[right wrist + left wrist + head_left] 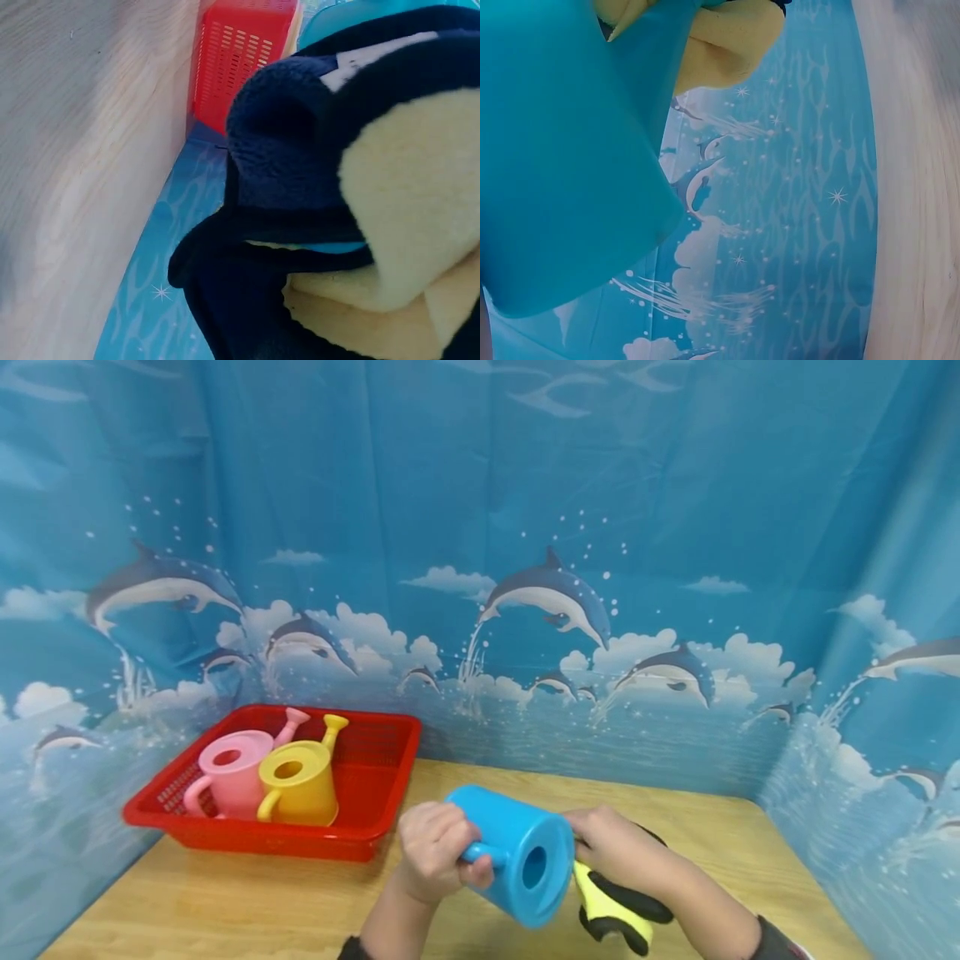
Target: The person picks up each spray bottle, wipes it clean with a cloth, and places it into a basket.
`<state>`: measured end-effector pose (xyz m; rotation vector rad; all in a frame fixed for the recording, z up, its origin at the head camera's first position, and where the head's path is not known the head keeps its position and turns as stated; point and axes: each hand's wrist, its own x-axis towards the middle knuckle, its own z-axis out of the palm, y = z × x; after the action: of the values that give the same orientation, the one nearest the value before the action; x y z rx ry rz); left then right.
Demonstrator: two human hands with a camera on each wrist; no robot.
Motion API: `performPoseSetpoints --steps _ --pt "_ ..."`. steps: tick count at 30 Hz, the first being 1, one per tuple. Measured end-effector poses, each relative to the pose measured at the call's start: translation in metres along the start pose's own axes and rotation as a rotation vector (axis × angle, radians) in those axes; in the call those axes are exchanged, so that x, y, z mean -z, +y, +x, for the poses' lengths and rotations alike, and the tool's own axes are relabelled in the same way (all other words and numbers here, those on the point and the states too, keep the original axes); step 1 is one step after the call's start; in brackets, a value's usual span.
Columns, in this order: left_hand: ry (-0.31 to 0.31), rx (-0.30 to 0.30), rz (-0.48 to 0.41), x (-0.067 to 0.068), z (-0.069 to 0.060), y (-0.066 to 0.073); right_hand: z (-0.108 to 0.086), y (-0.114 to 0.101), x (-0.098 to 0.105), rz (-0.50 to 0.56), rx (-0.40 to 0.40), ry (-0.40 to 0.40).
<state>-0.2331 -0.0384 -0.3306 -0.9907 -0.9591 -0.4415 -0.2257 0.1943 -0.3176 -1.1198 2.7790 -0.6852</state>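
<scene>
A blue toy watering can (495,827) is tilted on its side above the table, its round top opening turned toward me. My left hand (437,842) grips it by the handle. My right hand (615,843) is at the can's right side and holds a yellow cloth with black edging (600,902), which hangs beside the can; its fingertips are partly hidden. In the left wrist view the can's blue body (562,150) fills the left side, with the yellow cloth (727,45) behind it. Folds of fleecy cloth (420,180) cover much of the right wrist view.
On the left of the wooden table (225,906) stands a red plastic basket (375,839). A pink watering can (240,777) and a yellow watering can (307,789) stand in it, side by side. A blue dolphin-print curtain (480,710) rises behind the table and along both sides.
</scene>
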Motion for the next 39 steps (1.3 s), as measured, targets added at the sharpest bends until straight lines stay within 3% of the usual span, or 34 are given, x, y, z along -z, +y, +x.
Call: performPoseSetpoints --steps 7,17,23,39 --pt "-0.038 0.011 0.032 0.004 0.000 -0.002 -0.002 0.000 -0.003 -0.156 0.076 0.049" --pt "-0.055 0.000 0.054 0.006 -0.001 -0.005 -0.001 0.001 0.001 -0.264 0.045 -0.022" --pt "-0.067 -0.004 0.068 0.007 -0.001 -0.006 -0.003 0.004 0.002 -0.269 0.010 -0.043" --pt "-0.087 0.037 0.074 0.005 -0.012 -0.006 -0.005 0.003 -0.004 -0.412 0.025 -0.002"
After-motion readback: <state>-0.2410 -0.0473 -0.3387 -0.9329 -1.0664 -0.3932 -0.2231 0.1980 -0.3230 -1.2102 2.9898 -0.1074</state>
